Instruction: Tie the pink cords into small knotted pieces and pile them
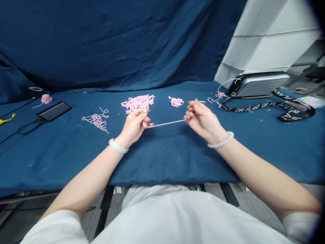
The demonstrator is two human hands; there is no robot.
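A strand of pink yarn (166, 124) is stretched nearly straight between my two hands, above the blue cloth. My left hand (136, 123) pinches one end, its fingers curled together. My right hand (199, 117) grips the other end with thumb and fingers closed, and a short tail shows past the fingertips. Behind my left hand lies a large heap of small pink yarn pieces (139, 102). A smaller pink pile (175, 101) sits between and beyond the hands. Left of my left hand are several loose pink strands (96, 120).
A black power bank (56, 111) with cables and a pink yarn ball (46, 98) are at the left. At the right, a silver ridged case (264, 84) stands behind a black lettered strap (266, 105). Pink scraps (220, 96) lie beside it. A blue curtain (114, 44) hangs behind.
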